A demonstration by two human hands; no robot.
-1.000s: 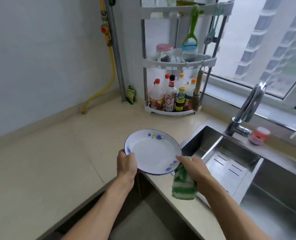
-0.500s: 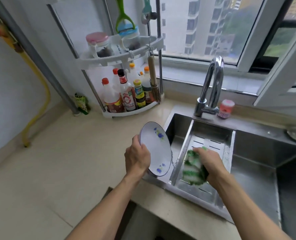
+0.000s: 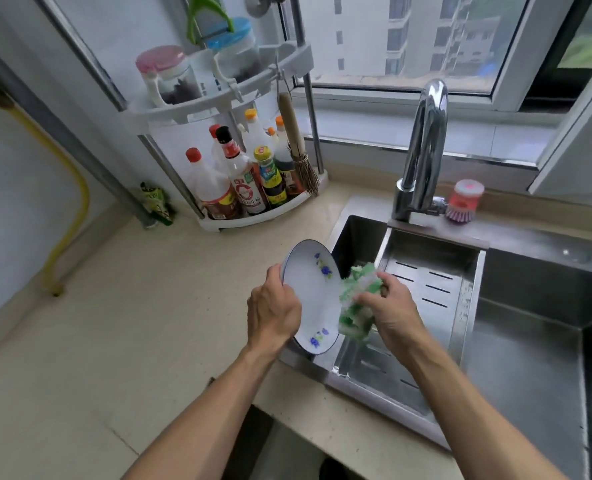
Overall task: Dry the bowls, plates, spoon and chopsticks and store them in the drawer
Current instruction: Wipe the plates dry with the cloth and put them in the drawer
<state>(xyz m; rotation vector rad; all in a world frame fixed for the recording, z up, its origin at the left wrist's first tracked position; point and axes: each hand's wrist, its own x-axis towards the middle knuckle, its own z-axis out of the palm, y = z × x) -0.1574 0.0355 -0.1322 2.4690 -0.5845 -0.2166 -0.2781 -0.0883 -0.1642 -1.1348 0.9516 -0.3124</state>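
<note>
Left hand (image 3: 273, 315) is gripping the tilted floral plate (image 3: 310, 294) over the sink (image 3: 530, 306); right hand (image 3: 390, 308) is clutching a green-and-white cloth (image 3: 358, 303) against its face. Drying appears under way; wiping the back likely comes next.

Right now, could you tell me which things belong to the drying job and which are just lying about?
In the job: plate, green cloth, left hand, right hand.

Lying about: sauce bottles, faucet, pink brush, corner rack.
</note>
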